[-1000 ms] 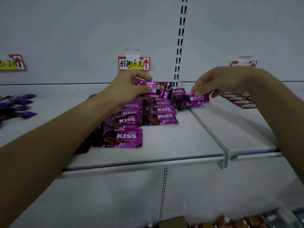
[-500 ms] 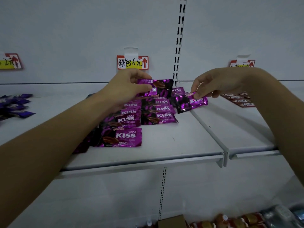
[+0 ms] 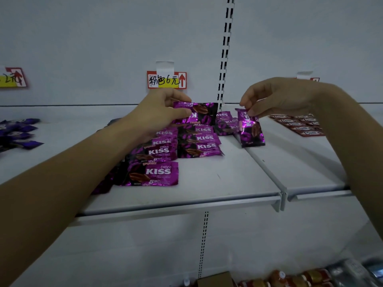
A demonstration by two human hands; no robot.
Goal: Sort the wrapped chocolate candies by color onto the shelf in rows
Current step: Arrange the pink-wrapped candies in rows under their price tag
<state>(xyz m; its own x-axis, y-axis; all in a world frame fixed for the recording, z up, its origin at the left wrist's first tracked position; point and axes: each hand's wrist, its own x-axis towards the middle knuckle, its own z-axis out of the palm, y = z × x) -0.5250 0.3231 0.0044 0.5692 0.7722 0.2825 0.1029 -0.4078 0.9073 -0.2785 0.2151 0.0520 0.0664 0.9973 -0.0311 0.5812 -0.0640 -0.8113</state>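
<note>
Head view: two rows of magenta candies (image 3: 163, 151) already lie on the shelf (image 3: 207, 183), running from near its front edge toward the back. A loose heap (image 3: 226, 123) waits at the back by the seam, so I judge the sorting partly done. The left hand (image 3: 157, 114) pinches a held candy (image 3: 195, 112) in its fingers (image 3: 178, 96) above the rows. The right hand (image 3: 275, 96) pinches a dangling candy (image 3: 250, 129) over the seam. The purple candies (image 3: 18, 131) are cut off at the left, the left arm hides the near row's end, and the red-brown packs (image 3: 298, 125) are blurred.

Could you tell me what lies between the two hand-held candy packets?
In the head view, a small pile of magenta KISS candies lies on the shelf between them.
</note>
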